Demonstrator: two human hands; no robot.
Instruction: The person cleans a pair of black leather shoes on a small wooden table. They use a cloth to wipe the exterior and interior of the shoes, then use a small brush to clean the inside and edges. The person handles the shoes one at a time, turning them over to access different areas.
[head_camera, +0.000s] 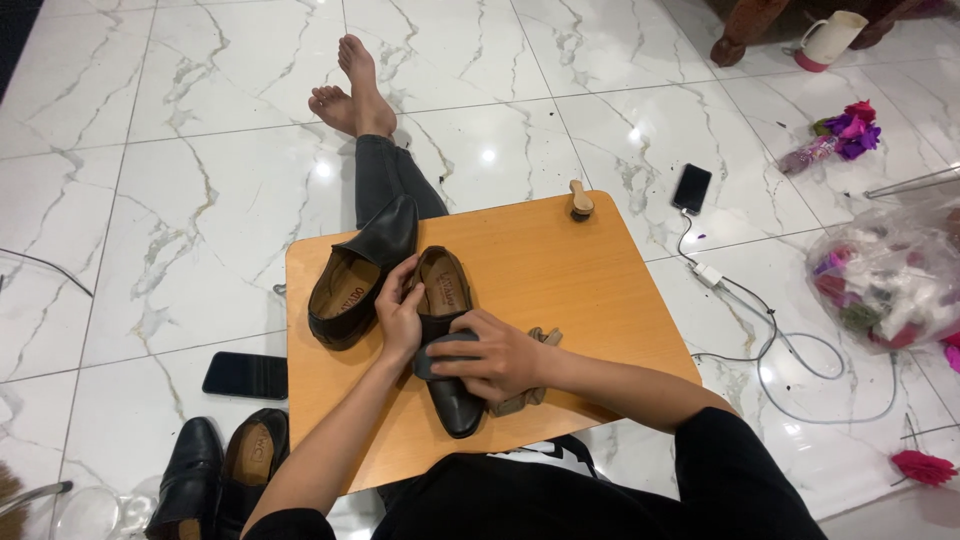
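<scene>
Left hand: the left hand grips the side of a black shoe at its opening, fingers curled over the rim and thumb toward the inside, so it is closed around the shoe's edge
Right hand: the right hand lies over the shoe's vamp, fingers bent and pressed down on a dark grey cloth that it pinches against the leather
Shoe in hand: it lies on the desk near the front edge, toe pointing toward the person, tan insole showing at the heel end
Second shoe: another black shoe of the same kind sits just to the left of the first on the desk, tilted, its heel end toward the far left corner, close beside the left hand
Tan rag: a beige cloth lies under and beside the right hand, partly hidden by it
Brush: a small wooden-handled brush stands at the far edge of the desk, well apart from both hands
Desk: a low orange-brown board over the person's lap, with one leg in dark trousers stretched out beyond it on the marble floor
Floor, left: a dark phone lies beside the desk, and a pair of black shoes stands near the person's left arm
Floor, right: a second phone with a white charging cable, a clear plastic bag of coloured items, and artificial flowers
</scene>
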